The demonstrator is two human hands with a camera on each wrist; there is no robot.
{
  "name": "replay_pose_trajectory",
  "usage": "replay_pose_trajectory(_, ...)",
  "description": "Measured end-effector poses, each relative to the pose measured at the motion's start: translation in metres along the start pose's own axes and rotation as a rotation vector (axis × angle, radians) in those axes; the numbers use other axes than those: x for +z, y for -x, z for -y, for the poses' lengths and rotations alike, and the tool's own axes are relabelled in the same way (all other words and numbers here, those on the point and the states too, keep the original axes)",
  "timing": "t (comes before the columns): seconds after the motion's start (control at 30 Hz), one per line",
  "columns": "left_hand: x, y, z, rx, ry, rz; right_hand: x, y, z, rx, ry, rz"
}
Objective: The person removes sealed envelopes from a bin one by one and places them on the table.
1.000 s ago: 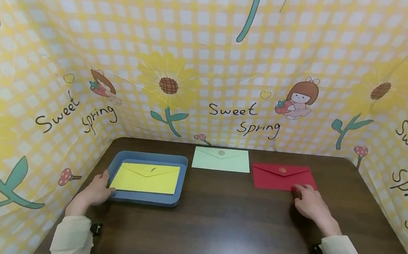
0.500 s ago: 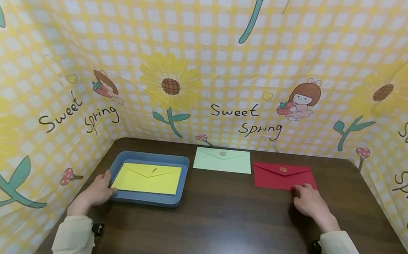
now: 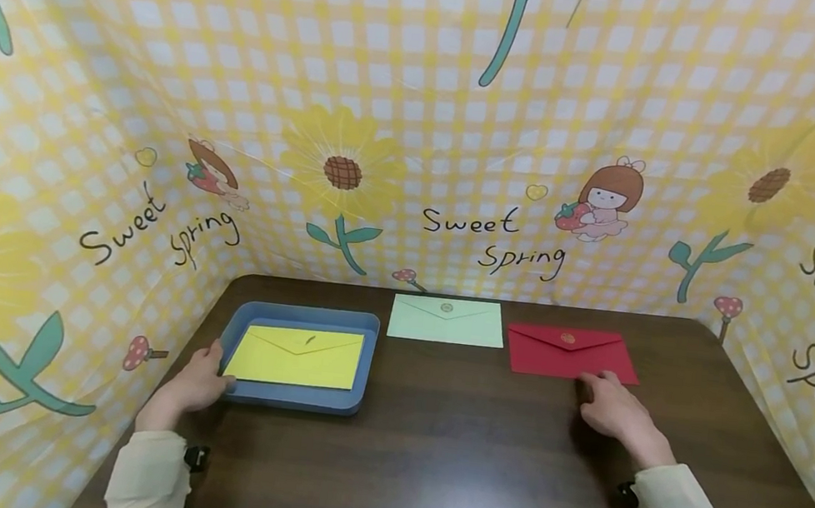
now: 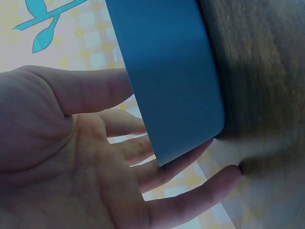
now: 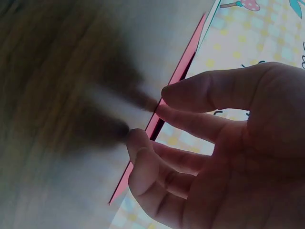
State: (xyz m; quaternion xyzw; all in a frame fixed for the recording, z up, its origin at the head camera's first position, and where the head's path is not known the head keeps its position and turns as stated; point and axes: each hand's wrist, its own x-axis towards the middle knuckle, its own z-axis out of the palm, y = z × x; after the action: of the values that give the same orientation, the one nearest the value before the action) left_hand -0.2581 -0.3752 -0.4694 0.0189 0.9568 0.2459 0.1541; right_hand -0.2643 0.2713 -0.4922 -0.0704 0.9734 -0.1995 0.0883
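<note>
Blue tray point(image 3: 300, 397) at ten o'clock, red envelope point(image 3: 573, 357) at two.
The tray is pinched at its eight o'clock side by the left hand point(image 3: 195, 379); a yellow envelope point(image 3: 297, 359) is contained within. The red envelope's six o'clock edge is met by the right hand point(image 3: 615, 408), fingers bent; whether it is pinched cannot be told. A mint envelope point(image 3: 446, 325) is seen at twelve.

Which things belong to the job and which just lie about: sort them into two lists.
In the job:
blue tray, held by the left hand
yellow envelope, inside the tray
red envelope, at the right hand

Lying about:
pale green envelope, untouched, though perhaps part of it
patterned backdrop, around the table
</note>
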Motion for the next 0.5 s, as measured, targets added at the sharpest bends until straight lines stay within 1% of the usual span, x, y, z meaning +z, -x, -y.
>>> replay_pose_trajectory(0.27,0.0,-0.002,0.001,-0.008,-0.004,-0.004,0.0,-0.008,-0.003,0.005,-0.002,0.011)
replay_pose_trajectory(0.5,0.0,0.0,0.001,-0.01,0.029,0.005,-0.002,-0.014,-0.002,0.025,-0.005,0.031)
